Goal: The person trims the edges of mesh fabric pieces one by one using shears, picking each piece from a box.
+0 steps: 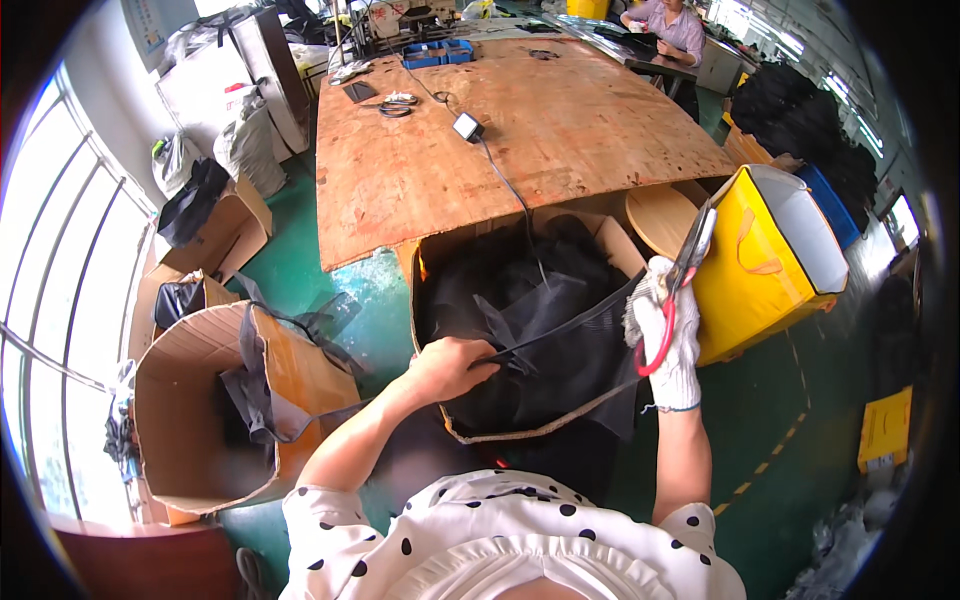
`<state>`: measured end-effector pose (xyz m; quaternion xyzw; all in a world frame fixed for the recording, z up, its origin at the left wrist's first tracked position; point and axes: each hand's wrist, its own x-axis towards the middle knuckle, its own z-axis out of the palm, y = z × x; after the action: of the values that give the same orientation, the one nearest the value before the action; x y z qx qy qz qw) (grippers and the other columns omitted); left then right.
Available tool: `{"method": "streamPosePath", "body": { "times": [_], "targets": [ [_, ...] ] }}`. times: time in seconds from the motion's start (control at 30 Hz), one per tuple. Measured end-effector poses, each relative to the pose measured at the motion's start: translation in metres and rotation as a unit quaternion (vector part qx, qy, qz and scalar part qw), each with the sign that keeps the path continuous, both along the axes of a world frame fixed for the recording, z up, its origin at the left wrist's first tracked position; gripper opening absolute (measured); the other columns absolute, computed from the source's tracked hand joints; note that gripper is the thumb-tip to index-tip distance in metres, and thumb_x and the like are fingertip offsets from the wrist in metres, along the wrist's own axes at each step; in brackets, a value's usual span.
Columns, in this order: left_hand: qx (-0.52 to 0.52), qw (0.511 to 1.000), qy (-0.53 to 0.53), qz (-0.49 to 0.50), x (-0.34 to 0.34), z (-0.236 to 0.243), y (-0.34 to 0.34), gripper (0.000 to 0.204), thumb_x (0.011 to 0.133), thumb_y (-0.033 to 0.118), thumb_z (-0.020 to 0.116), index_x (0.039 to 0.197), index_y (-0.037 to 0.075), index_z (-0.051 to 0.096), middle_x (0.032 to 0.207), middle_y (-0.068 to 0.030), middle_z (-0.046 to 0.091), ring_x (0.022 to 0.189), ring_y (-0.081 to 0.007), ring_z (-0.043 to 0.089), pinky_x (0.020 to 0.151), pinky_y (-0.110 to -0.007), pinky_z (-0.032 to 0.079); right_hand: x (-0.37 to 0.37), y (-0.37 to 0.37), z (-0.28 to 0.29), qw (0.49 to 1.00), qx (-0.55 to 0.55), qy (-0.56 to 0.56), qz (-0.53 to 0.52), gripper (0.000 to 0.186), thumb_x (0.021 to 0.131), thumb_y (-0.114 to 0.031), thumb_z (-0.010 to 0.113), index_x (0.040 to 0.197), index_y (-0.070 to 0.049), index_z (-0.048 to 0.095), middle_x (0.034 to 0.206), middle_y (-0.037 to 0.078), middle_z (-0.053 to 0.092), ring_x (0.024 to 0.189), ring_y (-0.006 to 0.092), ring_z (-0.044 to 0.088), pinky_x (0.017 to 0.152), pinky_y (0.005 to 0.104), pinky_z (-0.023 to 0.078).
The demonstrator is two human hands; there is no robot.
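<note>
My bare left hand (446, 371) is closed around a narrow black fabric strip (562, 327) at the front left of a cardboard box (530, 435). The strip runs slantwise over the box to my right hand (672, 345), which wears a white knitted glove. That hand grips a pair of red-handled scissors (688, 252), blades pointing up and away from me. Whether its fingers also pinch the strip's far end is hard to make out. Thin black mesh fabric (520, 265) fills the box, heaped loosely below the strip.
A wooden tabletop (470, 140) stands beyond the box, with a small square device (467, 127) and cables on it. A yellow bag (760, 265) is at the right. An open carton (190, 400) with black fabric stands left. Another person (672, 30) works at the far right.
</note>
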<state>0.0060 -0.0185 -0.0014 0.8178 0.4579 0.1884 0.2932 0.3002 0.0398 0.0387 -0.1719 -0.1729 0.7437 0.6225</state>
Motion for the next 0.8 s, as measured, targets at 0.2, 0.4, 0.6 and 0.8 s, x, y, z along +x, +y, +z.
{"method": "streamPosePath", "body": {
  "times": [0.2, 0.4, 0.6, 0.8],
  "targets": [
    [0.095, 0.993, -0.042, 0.055, 0.001, -0.001, -0.007, 0.022, 0.082, 0.022, 0.063, 0.092, 0.003, 0.062, 0.082, -0.0138, 0.064, 0.079, -0.0312, 0.063, 0.068, -0.038, 0.05, 0.007, -0.011, 0.019, 0.95, 0.052, -0.278, -0.136, 0.014, 0.091, -0.016, 0.048, 0.1, -0.006, 0.047, 0.078, -0.001, 0.044, 0.065, 0.008, 0.044, 0.055, 0.0215, 0.039],
    [-0.044, 0.982, -0.185, 0.021, 0.008, 0.027, 0.02, 0.022, 0.089, 0.02, 0.058, 0.091, -0.001, 0.061, 0.072, -0.0038, 0.06, 0.071, -0.0078, 0.056, 0.066, -0.025, 0.046, 0.04, -0.014, 0.013, 0.696, 0.149, -0.653, -0.261, 0.043, 0.08, -0.008, 0.054, 0.122, -0.002, 0.046, 0.099, 0.002, 0.05, 0.085, 0.0109, 0.05, 0.076, 0.0231, 0.043],
    [-0.347, 0.877, -0.322, -0.087, 0.025, 0.054, 0.053, 0.02, 0.086, 0.024, 0.064, 0.087, 0.003, 0.066, 0.068, 0.0059, 0.056, 0.06, -0.0018, 0.046, 0.054, -0.018, 0.037, 0.057, -0.011, 0.015, 0.713, 0.125, -0.626, -0.29, 0.044, 0.08, -0.009, 0.053, 0.123, 0.001, 0.047, 0.1, 0.003, 0.051, 0.086, 0.0113, 0.051, 0.077, 0.0227, 0.043],
    [-0.441, 0.745, -0.484, -0.13, 0.029, 0.007, 0.046, 0.035, 0.084, 0.02, 0.059, 0.111, -0.002, 0.057, 0.098, -0.0134, 0.064, 0.084, -0.0193, 0.062, 0.079, -0.029, 0.048, 0.058, -0.004, -0.003, 0.721, 0.132, -0.641, -0.226, 0.045, 0.081, -0.011, 0.056, 0.124, -0.001, 0.045, 0.104, 0.004, 0.051, 0.091, 0.0132, 0.052, 0.081, 0.0235, 0.043]
  ]
}}
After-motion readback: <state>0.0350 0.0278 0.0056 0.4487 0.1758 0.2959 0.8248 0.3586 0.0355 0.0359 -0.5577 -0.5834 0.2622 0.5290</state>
